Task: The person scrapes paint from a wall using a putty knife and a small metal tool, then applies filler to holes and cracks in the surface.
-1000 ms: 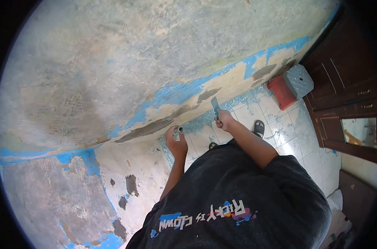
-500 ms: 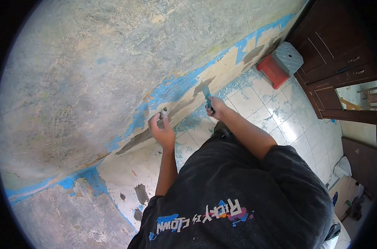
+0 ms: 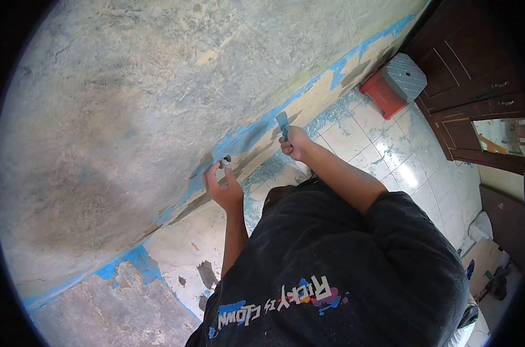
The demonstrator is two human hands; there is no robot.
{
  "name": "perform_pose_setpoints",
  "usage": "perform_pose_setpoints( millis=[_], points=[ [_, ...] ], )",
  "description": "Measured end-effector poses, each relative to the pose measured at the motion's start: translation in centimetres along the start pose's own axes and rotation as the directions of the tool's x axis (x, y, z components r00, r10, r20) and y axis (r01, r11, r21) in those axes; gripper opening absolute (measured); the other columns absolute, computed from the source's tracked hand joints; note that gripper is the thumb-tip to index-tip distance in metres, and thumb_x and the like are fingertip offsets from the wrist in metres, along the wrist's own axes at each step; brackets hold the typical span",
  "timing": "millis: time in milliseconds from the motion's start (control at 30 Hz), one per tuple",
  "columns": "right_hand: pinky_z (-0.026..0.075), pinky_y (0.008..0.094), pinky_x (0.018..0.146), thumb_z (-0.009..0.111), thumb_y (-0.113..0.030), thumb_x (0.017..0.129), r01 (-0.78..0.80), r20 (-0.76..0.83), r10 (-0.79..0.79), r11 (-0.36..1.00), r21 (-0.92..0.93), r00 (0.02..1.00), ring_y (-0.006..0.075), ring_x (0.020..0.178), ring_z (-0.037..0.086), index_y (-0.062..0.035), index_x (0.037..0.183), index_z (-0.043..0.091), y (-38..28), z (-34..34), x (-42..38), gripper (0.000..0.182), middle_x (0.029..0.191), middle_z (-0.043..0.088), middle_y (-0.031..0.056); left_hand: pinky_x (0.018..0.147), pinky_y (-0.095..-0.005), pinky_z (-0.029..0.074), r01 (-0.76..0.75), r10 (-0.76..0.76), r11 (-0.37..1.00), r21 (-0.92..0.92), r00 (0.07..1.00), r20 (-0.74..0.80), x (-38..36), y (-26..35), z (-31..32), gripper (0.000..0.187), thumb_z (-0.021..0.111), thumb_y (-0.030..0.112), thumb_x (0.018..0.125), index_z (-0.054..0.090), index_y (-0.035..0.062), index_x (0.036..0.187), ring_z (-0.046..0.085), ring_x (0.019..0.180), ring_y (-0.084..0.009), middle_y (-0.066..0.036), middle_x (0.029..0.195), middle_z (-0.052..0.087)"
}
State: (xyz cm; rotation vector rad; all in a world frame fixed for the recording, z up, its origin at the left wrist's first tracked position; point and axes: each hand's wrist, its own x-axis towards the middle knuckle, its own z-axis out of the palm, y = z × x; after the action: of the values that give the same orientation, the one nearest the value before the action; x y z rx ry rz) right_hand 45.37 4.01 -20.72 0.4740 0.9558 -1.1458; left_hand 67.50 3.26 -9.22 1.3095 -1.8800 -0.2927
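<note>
My right hand is wrapped round the teal handle of a scraper. Its flat blade points up toward the wall, overlapping the lower edge of a peeling blue paint strip. To the left, my left hand pinches a small, pale, round piece with a dark hollow end between thumb and fingers, close to the wall; its exact kind I cannot tell. Below the blue strip, cream and grey bare patches show along the wall's foot.
Blue paint flakes litter the white tiled floor. A red step stool with a grey top stands by a dark wooden cabinet at the right. A mirror leans or hangs there. Lower left, another wall section meets this one.
My right hand has brought the scraper slightly up and left, its blade shifting from the grey patch to the blue strip's edge. My left hand keeps its pinch. The view has tilted a little.
</note>
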Motion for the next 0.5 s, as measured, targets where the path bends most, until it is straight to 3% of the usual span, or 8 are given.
perform_pose_setpoints(
  millis=[67, 167, 267, 367, 500],
  points=[
    [0.023, 0.0245, 0.040, 0.036, -0.016, 0.099, 0.034, 0.007, -0.034, 0.999, 0.013, 0.999, 0.0081, 0.047, 0.032, -0.0131, 0.095, 0.044, -0.5, 0.6, -1.1, 0.009, 0.070, 0.045, 0.0028, 0.090, -0.0432, 0.049, -0.004, 0.005, 1.000, -0.030, 1.000, 0.016, 0.3, 0.1, 0.1, 0.022, 0.071, 0.002, 0.087, 0.065, -0.0019, 0.108, 0.064, 0.099, -0.0350, -0.017, 0.105, 0.068],
    [0.022, 0.0242, 0.040, 0.037, -0.017, 0.099, -0.002, 0.015, 0.001, 0.997, 0.073, 1.000, 0.0078, 0.047, 0.032, -0.0131, 0.094, 0.044, -0.8, 0.8, -1.3, 0.010, 0.071, 0.045, 0.0028, 0.090, -0.0439, 0.049, -0.034, 0.035, 0.999, -0.021, 0.999, 0.034, 0.8, -0.3, 0.6, 0.022, 0.070, 0.001, 0.087, 0.065, -0.0013, 0.108, 0.064, 0.099, -0.0355, -0.017, 0.104, 0.068],
    [0.020, 0.0225, 0.038, 0.034, -0.033, 0.110, -0.026, -0.012, 0.025, 0.999, -0.024, 1.000, 0.0062, 0.046, 0.029, -0.0169, 0.101, 0.039, -1.0, 1.1, -1.8, 0.019, 0.072, 0.045, 0.0013, 0.089, -0.0444, 0.049, -0.033, 0.036, 0.998, -0.047, 0.997, 0.068, 1.3, -1.3, 1.3, 0.022, 0.070, 0.001, 0.087, 0.065, -0.0007, 0.108, 0.064, 0.099, -0.0362, -0.018, 0.104, 0.068],
    [0.020, 0.0225, 0.038, 0.035, -0.034, 0.110, -0.061, 0.024, 0.060, 0.997, 0.047, 0.998, 0.0061, 0.045, 0.029, -0.0174, 0.102, 0.039, -1.1, 0.7, -1.0, 0.019, 0.072, 0.045, 0.0018, 0.088, -0.0450, 0.049, -0.078, 0.081, 0.996, -0.032, 0.992, 0.097, 1.9, -0.9, 1.2, 0.022, 0.070, 0.001, 0.087, 0.066, -0.0002, 0.108, 0.064, 0.099, -0.0370, -0.018, 0.104, 0.068],
    [0.020, 0.0243, 0.039, 0.038, -0.020, 0.100, 0.016, -0.031, -0.016, 1.000, -0.009, 0.999, 0.0071, 0.045, 0.030, -0.0142, 0.089, 0.042, -1.1, 1.5, -1.2, 0.013, 0.066, 0.041, 0.0003, 0.088, -0.0457, 0.050, -0.149, 0.153, 0.988, -0.041, 0.984, 0.094, 2.8, -0.9, 1.0, 0.022, 0.070, 0.002, 0.087, 0.066, 0.0001, 0.108, 0.063, 0.100, -0.0377, -0.018, 0.104, 0.068]
  ],
)
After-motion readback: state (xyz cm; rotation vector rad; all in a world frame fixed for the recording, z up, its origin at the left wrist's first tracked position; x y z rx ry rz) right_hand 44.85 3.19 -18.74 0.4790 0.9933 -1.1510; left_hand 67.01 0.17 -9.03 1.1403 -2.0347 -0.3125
